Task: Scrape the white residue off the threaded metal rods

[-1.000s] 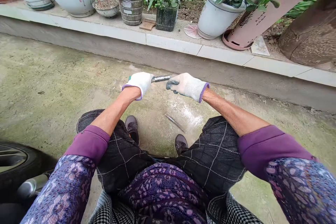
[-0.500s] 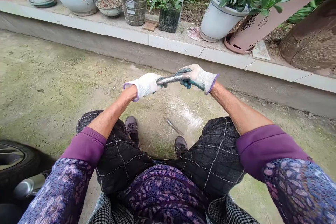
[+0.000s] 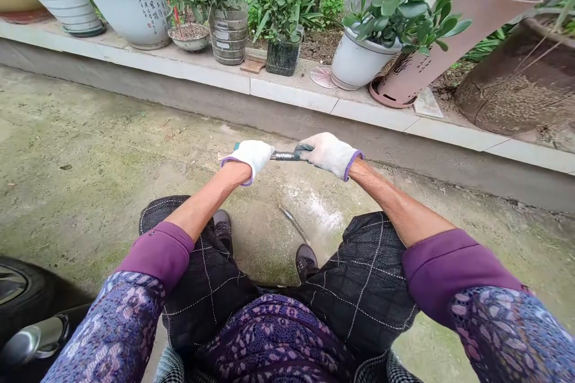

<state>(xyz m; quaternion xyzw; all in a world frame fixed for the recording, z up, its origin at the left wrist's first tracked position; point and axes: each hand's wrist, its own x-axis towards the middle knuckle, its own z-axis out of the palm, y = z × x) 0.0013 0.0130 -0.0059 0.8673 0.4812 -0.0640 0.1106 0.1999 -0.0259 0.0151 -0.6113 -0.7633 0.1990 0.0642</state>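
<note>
Between my hands is a short metal rod [image 3: 284, 156] whose silvery middle looks ribbed or wound with wire. My left hand [image 3: 251, 154], in a white glove with purple trim, is closed around its left part. A pale tan end sticks out past that hand; what it belongs to is unclear. My right hand [image 3: 327, 152], in a matching glove with dark green-grey fingertips, grips the right part and hides that end. The rod lies nearly level above the concrete. On the ground below, a thin metal bar [image 3: 293, 222] rests near my right shoe, beside scattered white powder [image 3: 317, 206].
A low tiled ledge [image 3: 291, 93] crosses ahead, lined with potted plants, including a white pot [image 3: 363, 60] and a tall pink planter [image 3: 431, 60]. At lower left stand a black tire [image 3: 33, 287] and a shiny metal cylinder [image 3: 33, 338]. My knees flank the work area.
The rod has turned from tilted to nearly level. My right hand has rolled over so its back faces up, and a tan end now shows beyond my left hand. The view has shifted slightly upward.
</note>
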